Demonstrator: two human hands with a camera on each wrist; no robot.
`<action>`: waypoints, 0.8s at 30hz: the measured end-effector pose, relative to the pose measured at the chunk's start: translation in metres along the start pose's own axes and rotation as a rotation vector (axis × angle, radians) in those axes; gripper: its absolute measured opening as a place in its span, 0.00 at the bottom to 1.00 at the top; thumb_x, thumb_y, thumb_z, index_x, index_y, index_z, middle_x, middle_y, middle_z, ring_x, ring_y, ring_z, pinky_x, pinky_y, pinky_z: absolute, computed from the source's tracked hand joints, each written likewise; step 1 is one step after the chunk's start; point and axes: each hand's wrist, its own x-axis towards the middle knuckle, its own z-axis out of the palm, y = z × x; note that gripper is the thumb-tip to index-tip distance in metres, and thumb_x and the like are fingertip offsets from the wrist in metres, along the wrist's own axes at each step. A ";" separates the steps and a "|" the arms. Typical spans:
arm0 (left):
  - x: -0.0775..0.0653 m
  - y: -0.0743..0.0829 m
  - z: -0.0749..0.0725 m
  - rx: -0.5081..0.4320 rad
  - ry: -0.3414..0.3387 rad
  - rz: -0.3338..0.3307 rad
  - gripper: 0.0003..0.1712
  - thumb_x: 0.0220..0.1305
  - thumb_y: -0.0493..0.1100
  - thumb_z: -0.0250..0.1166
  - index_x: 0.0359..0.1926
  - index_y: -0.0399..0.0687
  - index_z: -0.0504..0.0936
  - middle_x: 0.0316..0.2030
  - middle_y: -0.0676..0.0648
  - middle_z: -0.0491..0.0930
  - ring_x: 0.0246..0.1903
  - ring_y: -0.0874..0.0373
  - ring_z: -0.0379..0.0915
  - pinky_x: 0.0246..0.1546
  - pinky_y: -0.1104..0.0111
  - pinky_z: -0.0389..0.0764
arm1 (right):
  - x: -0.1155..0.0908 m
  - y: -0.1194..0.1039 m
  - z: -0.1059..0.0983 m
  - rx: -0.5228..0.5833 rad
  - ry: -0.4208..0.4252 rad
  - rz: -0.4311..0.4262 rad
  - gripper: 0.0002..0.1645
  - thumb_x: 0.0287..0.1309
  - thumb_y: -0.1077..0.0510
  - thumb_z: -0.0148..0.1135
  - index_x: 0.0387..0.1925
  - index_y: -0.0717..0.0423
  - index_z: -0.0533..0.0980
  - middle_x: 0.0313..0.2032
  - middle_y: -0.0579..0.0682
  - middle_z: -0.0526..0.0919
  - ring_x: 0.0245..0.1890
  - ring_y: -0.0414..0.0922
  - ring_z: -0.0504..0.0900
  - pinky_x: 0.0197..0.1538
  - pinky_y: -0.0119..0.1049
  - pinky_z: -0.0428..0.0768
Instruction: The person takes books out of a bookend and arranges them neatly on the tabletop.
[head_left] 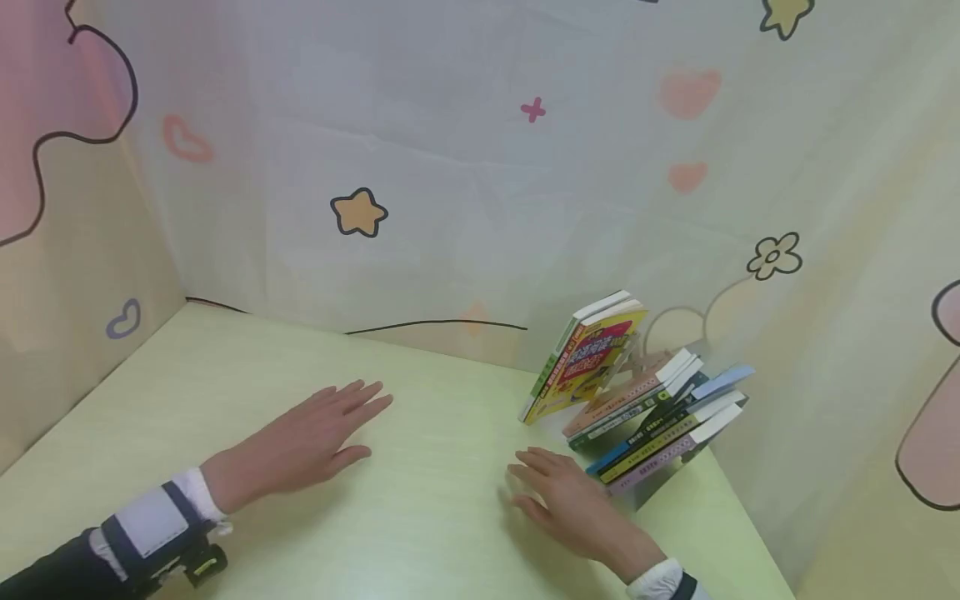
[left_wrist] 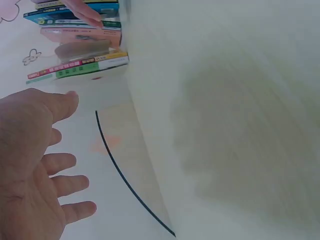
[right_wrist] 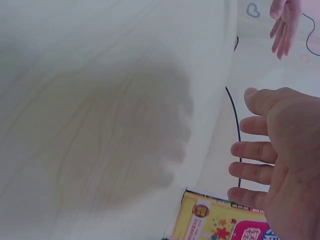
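Over the left half of the table, my left hand [head_left: 300,442] hovers with its fingers straight and holds nothing. My right hand [head_left: 562,504] hangs above the table at the right, fingers loosely extended, palm free. Just beyond it several books stand in a leaning row. Nearest to this hand is a book with a lilac spine [head_left: 660,454], beside a yellow-spined one [head_left: 637,447]. Farther back, a yellow book with a pink title panel [head_left: 588,362] leans apart from a pink-spined book [head_left: 611,404]. The right wrist view shows the yellow book's cover [right_wrist: 215,220] below my fingers.
The pale yellow-green table [head_left: 420,500] meets a printed cloth backdrop [head_left: 450,208] at the back and sides. A clear bookend-like piece [head_left: 626,354] shows behind the yellow book. On my left forearm sits a strapped camera [head_left: 202,562].
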 end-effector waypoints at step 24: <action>0.127 0.040 0.048 -0.431 -0.021 -0.200 0.34 0.77 0.48 0.61 0.77 0.42 0.64 0.71 0.40 0.70 0.70 0.46 0.66 0.70 0.52 0.68 | -0.060 0.029 -0.015 -0.106 0.409 0.372 0.07 0.64 0.61 0.69 0.43 0.58 0.86 0.37 0.50 0.89 0.36 0.49 0.88 0.38 0.50 0.86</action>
